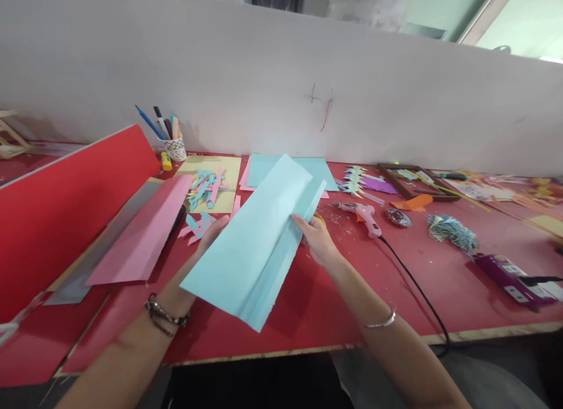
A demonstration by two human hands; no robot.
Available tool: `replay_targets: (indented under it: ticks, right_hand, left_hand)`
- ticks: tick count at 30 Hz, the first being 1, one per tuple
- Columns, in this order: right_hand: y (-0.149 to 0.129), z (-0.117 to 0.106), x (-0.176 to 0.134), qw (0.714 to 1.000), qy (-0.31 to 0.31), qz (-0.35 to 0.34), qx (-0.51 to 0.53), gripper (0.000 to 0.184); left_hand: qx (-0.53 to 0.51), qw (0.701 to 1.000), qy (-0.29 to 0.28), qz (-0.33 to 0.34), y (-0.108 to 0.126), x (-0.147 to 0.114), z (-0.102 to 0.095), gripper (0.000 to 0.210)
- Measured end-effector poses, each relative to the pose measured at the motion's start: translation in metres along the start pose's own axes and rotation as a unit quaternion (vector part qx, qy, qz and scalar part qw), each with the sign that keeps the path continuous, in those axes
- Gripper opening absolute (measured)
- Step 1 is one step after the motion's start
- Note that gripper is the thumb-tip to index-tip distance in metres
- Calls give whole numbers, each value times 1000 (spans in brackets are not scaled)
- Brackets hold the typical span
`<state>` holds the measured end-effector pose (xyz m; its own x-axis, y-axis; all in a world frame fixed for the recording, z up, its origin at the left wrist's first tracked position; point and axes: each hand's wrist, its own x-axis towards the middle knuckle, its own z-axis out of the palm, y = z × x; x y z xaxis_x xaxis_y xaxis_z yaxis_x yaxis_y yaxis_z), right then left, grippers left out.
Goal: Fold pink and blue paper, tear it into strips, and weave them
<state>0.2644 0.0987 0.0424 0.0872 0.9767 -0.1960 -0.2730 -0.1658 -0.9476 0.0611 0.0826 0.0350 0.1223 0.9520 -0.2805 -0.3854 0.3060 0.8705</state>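
Note:
Above the front of the table I hold a folded sheet of light blue paper, tilted, with its layers slightly apart along the right side. The right-hand edge looks uneven. My left hand grips the left edge; most of its fingers are hidden behind the sheet. With the thumb on top, my right hand pinches the other edge. A yellow loop shows beside the right fingers; I cannot make out what it belongs to. Beyond the sheet lies more light blue paper on pink paper.
Pink paper and a red board lie left. Paper strips and a pen cup are behind. Right are a pink glue gun with a black cord, a wooden frame and a purple power strip.

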Motion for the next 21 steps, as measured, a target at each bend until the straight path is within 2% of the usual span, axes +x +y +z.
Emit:
replay_targets:
  ticks: [2, 5, 7, 10, 14, 18, 21]
  right_hand:
    - [0, 1, 1, 1000, 22, -11, 6, 25]
    - [1, 1, 2, 999, 45, -28, 14, 24]
    - [2, 1, 3, 997, 60, -37, 20, 22]
    - [2, 0, 4, 994, 85, -55, 37, 20]
    - [1, -1, 6, 988, 101, -80, 89, 20]
    - [0, -2, 6, 980, 120, -87, 133, 24]
    - [0, -3, 7, 978, 129, -78, 142, 27]
  left_hand:
    - [-21, 998, -45, -27, 4, 7, 6, 35]
    - [-88, 979, -165, -81, 12, 12, 17, 50]
    - [-104, 971, -190, -98, 13, 13, 18, 54]
    - [-94, 982, -132, -98, 8, 17, 14, 56]
    - [-102, 993, -38, -42, 5, 20, 16, 55]
    - [-80, 996, -30, -12, 11, 16, 22, 62]
    - [-53, 997, -47, -25, 14, 14, 22, 51]
